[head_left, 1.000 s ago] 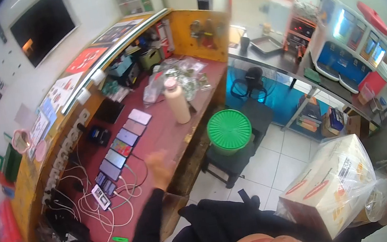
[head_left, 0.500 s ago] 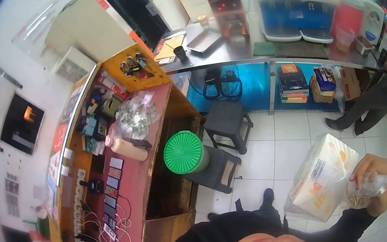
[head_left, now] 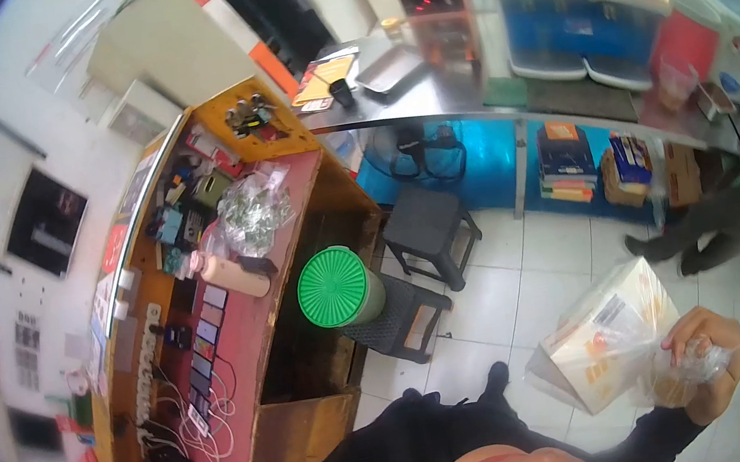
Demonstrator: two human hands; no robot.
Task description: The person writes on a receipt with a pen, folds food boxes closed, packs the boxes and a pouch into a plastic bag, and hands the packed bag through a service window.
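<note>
My right hand is at the lower right, with its fingers curled round the gathered top of a clear plastic bag. Inside the bag a white box with orange print and a dark code patch hangs tilted above the floor tiles. More crumpled clear plastic bunches against the palm. Something brownish shows through the plastic beneath the fingers, too blurred to name. My left hand is out of view.
To the left runs a red-topped wooden counter holding several phones, cables and a pink bottle. A green-lidded tub rests on a dark stool, beside another stool. A person's legs are at right, near a steel table.
The view has shifted slightly. My right hand still grips the bag, and the box has turned a little within the frame. At right, the other person's legs have moved and blurred.
</note>
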